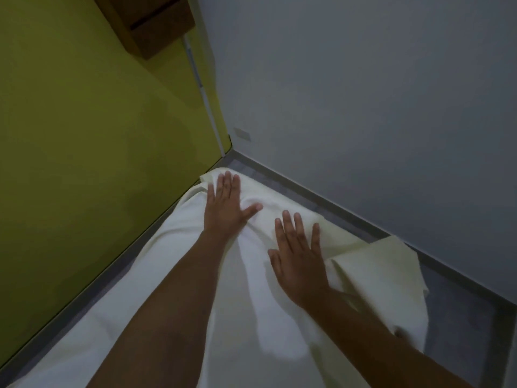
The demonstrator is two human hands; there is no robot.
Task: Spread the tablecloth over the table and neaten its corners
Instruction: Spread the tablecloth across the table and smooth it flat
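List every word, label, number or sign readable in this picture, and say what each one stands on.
No text can be read in this view.
Small pale rectangular plate low on the grey wall: too small and blurred to tell whether it bears any marking.
Brown wooden box on the yellow-green wall: no lettering shows.
Plain white tablecloth under the flat left hand and right hand: no print or label shows.

Yellow wall (70, 107), grey wall (363, 79), dim
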